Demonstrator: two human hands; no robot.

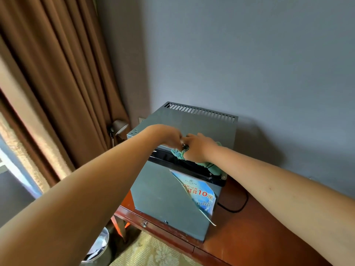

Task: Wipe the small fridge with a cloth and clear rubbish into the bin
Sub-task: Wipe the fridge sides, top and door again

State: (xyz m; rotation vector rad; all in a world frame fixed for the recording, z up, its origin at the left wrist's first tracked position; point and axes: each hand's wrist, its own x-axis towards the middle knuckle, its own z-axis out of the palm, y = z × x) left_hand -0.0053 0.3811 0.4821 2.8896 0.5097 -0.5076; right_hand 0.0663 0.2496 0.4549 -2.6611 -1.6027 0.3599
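A small grey fridge point(163, 198) stands on a reddish wooden desk point(259, 233) against the wall. A blue sticker point(199, 191) peels from its door. My right hand point(197, 148) presses a crumpled green cloth point(215, 168) onto the front top edge of the fridge, over the black strip. My left hand point(169, 136) meets it there, fingers pinched at a small dark thing between both hands; what it is cannot be made out. A metal bin point(99, 252) with paper rubbish inside stands on the floor at the lower left.
Brown curtains point(57, 83) hang at the left beside a window. A floor lamp point(118, 127) stands between curtain and fridge. A black cable point(238, 206) runs over the desk to the right of the fridge. The desk drawer has a small metal knob point(144, 224).
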